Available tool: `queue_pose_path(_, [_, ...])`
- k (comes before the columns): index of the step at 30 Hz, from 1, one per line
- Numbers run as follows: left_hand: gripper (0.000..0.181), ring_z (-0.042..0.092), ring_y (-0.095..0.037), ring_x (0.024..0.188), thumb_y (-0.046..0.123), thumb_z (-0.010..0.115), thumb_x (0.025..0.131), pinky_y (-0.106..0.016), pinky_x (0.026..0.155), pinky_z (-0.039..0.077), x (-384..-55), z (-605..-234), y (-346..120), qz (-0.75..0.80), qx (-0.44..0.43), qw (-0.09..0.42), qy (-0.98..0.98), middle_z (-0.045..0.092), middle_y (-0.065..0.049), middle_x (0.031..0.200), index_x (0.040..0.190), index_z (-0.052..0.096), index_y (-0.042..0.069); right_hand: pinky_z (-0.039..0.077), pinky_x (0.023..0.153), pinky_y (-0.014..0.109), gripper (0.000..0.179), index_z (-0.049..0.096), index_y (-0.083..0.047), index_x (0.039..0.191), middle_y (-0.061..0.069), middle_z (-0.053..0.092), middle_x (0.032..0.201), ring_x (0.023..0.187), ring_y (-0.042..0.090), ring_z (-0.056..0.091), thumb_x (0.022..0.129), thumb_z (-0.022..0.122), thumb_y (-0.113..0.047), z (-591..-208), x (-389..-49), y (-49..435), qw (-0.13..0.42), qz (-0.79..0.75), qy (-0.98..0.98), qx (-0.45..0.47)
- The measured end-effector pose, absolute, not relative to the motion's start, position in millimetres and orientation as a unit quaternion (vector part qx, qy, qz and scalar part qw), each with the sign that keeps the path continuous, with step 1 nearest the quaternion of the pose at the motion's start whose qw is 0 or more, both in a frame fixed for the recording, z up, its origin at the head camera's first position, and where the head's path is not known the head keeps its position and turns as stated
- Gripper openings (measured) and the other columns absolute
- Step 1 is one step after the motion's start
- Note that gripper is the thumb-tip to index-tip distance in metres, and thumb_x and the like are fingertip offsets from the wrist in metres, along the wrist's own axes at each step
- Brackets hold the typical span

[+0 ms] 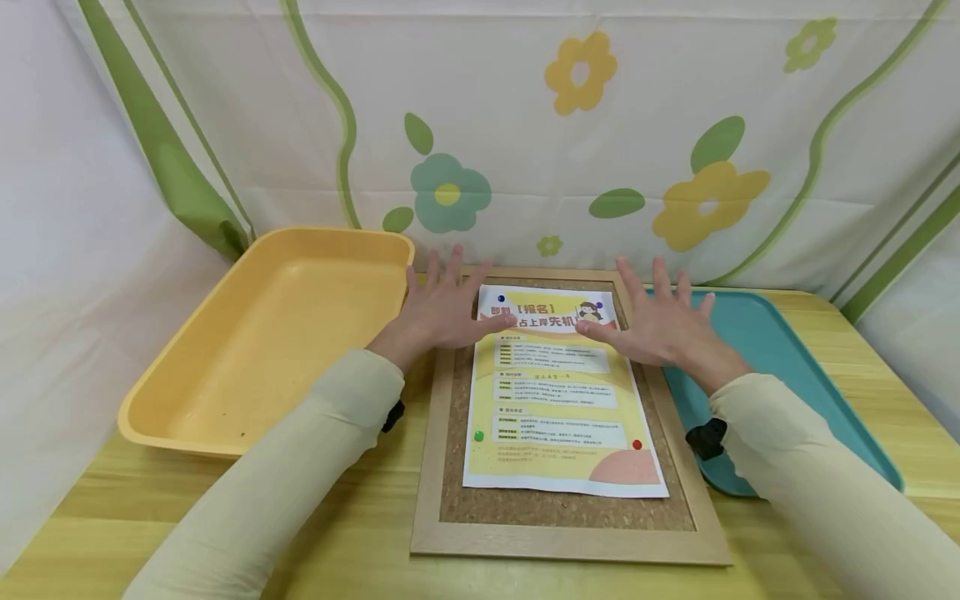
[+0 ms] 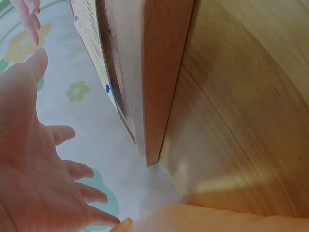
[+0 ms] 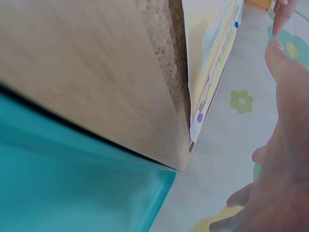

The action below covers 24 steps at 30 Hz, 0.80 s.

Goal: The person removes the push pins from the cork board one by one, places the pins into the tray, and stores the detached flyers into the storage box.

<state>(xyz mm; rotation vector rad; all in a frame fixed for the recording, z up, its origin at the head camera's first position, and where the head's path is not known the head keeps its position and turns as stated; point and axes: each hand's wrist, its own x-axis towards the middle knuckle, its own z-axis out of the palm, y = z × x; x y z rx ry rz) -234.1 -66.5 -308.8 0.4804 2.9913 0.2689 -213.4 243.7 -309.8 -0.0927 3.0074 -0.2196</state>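
Observation:
A wood-framed cork board [image 1: 570,510] lies on the table with a yellow printed sheet [image 1: 555,417] on it. At the sheet's corners sit a blue pushpin [image 1: 501,298], a purple one [image 1: 599,306], a green one [image 1: 478,436] and a red one [image 1: 637,445]. My left hand [image 1: 450,312] is spread over the board's upper left side, holding nothing. Opposite it, my right hand [image 1: 660,325] has its fingers spread over the upper right side, also holding nothing. Both wrist views show the palms raised above the frame, thumbs pointing toward each other.
A deep yellow tray [image 1: 300,333] stands left of the board. On the right, a flat teal tray [image 1: 780,367] lies against the frame, partly under my right arm. Behind the wooden table [image 1: 337,533] hangs a white curtain [image 1: 510,100] with printed flowers.

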Motion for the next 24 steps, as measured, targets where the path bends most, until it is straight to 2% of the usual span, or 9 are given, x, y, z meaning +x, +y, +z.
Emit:
queue_pose_path(10, [0.101,-0.002,-0.049,0.165,0.081,0.052,0.094,-0.075,0.128,0.003,-231.6,-308.1,-65.9,0.082,0.170,0.072,0.979,0.001,-0.018,0.180,0.173,0.015,0.030,-0.003,0.111,0.092,0.126,-0.012,-0.030,0.171,0.034,-0.017,0.173,0.153,0.071,-0.007,0.081,0.041,-0.100,-310.9,-213.7,241.6,0.062,-0.077,0.994,-0.035])
queue_pose_path(17, [0.099,-0.007,-0.044,0.167,0.078,0.053,0.096,-0.072,0.130,0.005,-229.6,-309.9,-66.0,0.076,0.183,0.104,0.975,0.000,-0.015,0.181,0.173,0.012,0.031,-0.001,0.113,0.091,0.126,-0.009,-0.029,0.172,0.033,-0.012,0.175,0.155,0.070,-0.005,0.081,0.040,-0.101,-312.1,-214.1,237.9,0.054,-0.079,0.995,-0.041])
queue_pose_path(24, [0.098,-0.010,-0.046,0.166,0.075,0.052,0.098,-0.069,0.131,0.005,-228.3,-309.6,-65.9,0.075,0.187,0.156,0.967,-0.003,-0.014,0.181,0.173,0.009,0.029,0.001,0.116,0.088,0.126,-0.002,-0.029,0.173,0.031,-0.004,0.176,0.157,0.066,0.001,0.080,0.043,-0.101,-312.7,-215.4,230.0,0.039,-0.091,0.994,-0.045])
